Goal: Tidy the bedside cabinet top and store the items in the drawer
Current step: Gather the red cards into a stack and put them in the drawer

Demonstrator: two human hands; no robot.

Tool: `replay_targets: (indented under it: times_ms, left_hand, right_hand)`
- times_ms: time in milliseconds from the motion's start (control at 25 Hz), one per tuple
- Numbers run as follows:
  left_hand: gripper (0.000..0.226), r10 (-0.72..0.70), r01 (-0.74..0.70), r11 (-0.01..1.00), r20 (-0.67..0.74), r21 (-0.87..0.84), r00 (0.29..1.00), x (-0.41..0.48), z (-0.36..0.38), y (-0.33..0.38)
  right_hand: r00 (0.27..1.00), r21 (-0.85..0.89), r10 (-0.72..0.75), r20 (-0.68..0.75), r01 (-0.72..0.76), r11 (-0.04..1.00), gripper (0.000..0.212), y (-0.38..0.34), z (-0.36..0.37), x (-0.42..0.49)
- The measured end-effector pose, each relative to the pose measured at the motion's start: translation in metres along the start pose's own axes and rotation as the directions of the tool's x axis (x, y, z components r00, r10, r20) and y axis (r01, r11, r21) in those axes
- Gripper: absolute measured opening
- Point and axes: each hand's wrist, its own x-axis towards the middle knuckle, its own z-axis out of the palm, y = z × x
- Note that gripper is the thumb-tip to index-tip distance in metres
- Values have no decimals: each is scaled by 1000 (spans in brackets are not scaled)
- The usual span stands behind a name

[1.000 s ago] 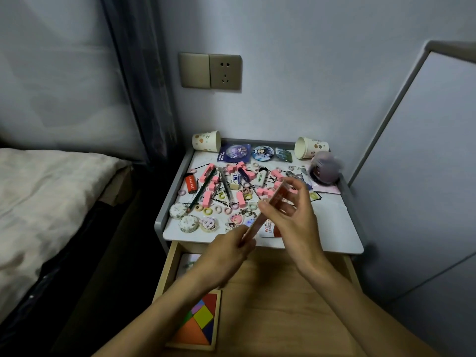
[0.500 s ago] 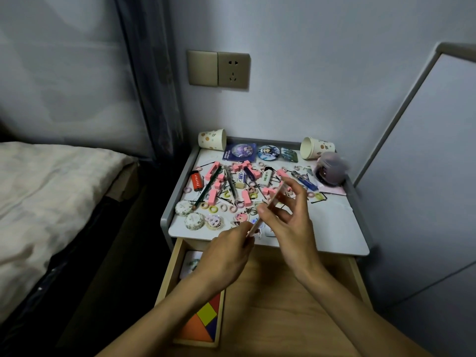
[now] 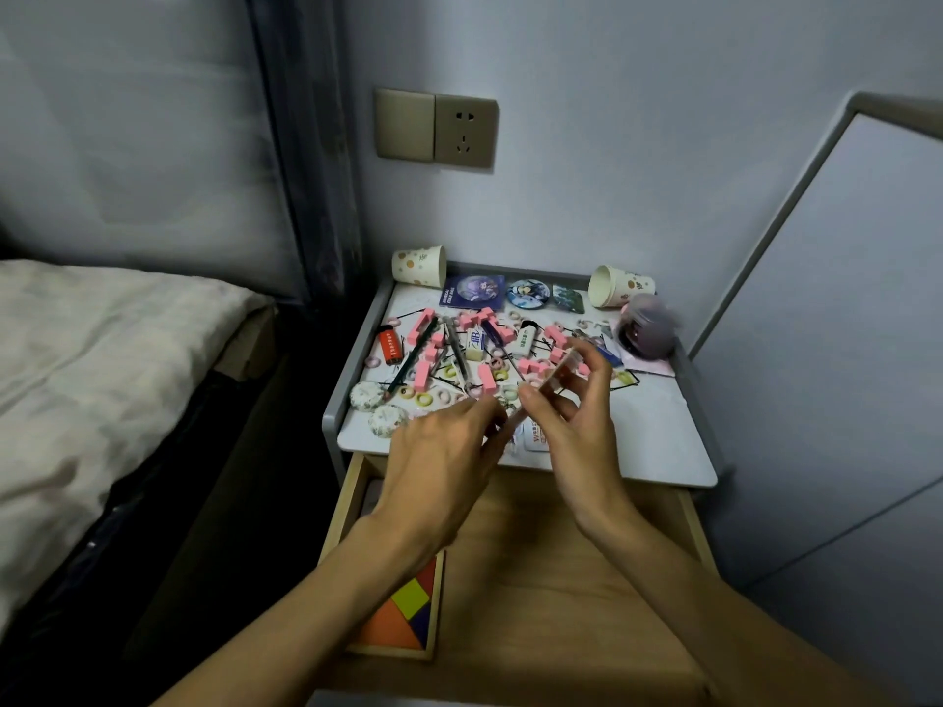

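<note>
The thin strip (image 3: 548,385), one of the items to be stored, is pinched narrowly near its upper end between the thumb and fingertips of the right hand (image 3: 571,426). It is held slanted in the air over the front part of the cabinet top (image 3: 648,426). Its lower end is met by the fingers of the left hand (image 3: 439,466); whether it is gripped there or only touched cannot be told, as the tips are blurred. Compared with a second ago, the left fingers are stretched out rather than curled, while the strip is kept at much the same height and is not yet lowered. The drawer (image 3: 561,579) below stands pulled out, with a coloured puzzle (image 3: 408,614) at its left. Pink blocks (image 3: 422,375), a pencil (image 3: 413,357), a lighter (image 3: 390,344) and paper cups (image 3: 419,265) are left on the top, so most of the tidying is judged undone.
</note>
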Motion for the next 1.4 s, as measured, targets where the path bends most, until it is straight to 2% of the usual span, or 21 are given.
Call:
replay_targets:
  times_ms: [120, 200, 240, 320, 360, 440, 520, 560, 600, 640, 680, 720, 760, 840, 920, 1040, 1120, 1240, 1400]
  left_hand:
    - [30, -68, 69, 997, 19, -41, 998, 3, -9, -6]
    - [23, -191, 198, 968, 58, -155, 980, 3, -15, -11]
    - [17, -272, 285, 922, 85, -263, 958, 4, -18, -15]
    - [15, -396, 447, 749, 211, -489, 894, 3, -25, -21]
    - [15, -420, 509, 659, 290, -554, 860, 2, -28, -24]
    - [15, -418, 604, 527, 436, -597, 797, 1, -35, -28]
    - [14, -381, 661, 478, 542, -578, 749, -1, -42, -34]
    - [15, -378, 666, 528, 556, -527, 740, -3, -45, -39]
    - [17, -391, 629, 668, 532, -397, 751, -4, -46, -45]
    - [20, -409, 533, 832, 479, -154, 777, -7, -46, -52]
    - [22, -415, 403, 907, 427, 123, 803, -11, -45, -58]
    - [23, -418, 304, 900, 422, 312, 805, -16, -43, -62]
    - [26, -431, 252, 882, 465, 398, 774, -20, -38, -65]
    - [30, -459, 237, 877, 581, 419, 672, -25, -28, -66]
    - [30, -468, 248, 879, 642, 407, 607, -27, -19, -66]
    - [36, -477, 264, 878, 679, 399, 559, -30, -14, -65]
    - [37, -459, 262, 888, 702, 377, 545, -31, -11, -66]
    - [36, -449, 250, 893, 711, 374, 541, -30, -9, -69]
    - [34, -449, 234, 893, 721, 385, 527, -30, -5, -71]
  right_hand:
    - [998, 3, 52, 25, -52, 999, 81, -2, 7, 1]
    - [989, 10, 137, 61, -138, 990, 84, 0, 5, 4]
    - [977, -28, 192, 94, -190, 981, 72, 1, 3, 4]
    - [941, -150, 289, 176, -264, 953, 31, 3, 1, 3]
    - [930, -192, 308, 198, -272, 943, 19, 4, 3, 0]
    - [926, -231, 321, 199, -274, 934, 14, 2, 7, -3]
    - [924, -284, 325, 200, -263, 922, 13, -1, 7, -5]
    - [922, -321, 325, 210, -249, 914, 12, -1, 5, -7]
    - [920, -373, 323, 224, -225, 900, 10, -1, 1, -11]
    - [917, -444, 317, 241, -186, 877, 9, 0, -4, -16]
    - [913, -527, 316, 260, -140, 839, 11, 4, -9, -23]
    - [904, -603, 327, 277, -101, 791, 14, 10, -15, -30]
    - [888, -665, 355, 293, -78, 742, 14, 17, -20, -38]
    - [823, -736, 469, 319, -97, 670, 9, 38, -28, -52]
    - [727, -731, 612, 311, -229, 643, 9, 61, -30, -66]
    - [603, -633, 766, 223, -507, 584, 8, 89, -25, -77]
    - [541, -541, 827, 154, -654, 529, 14, 102, -19, -74]
    - [535, -461, 839, 101, -722, 516, 23, 112, -9, -65]
    - [578, -471, 811, 87, -694, 545, 23, 119, 4, -58]
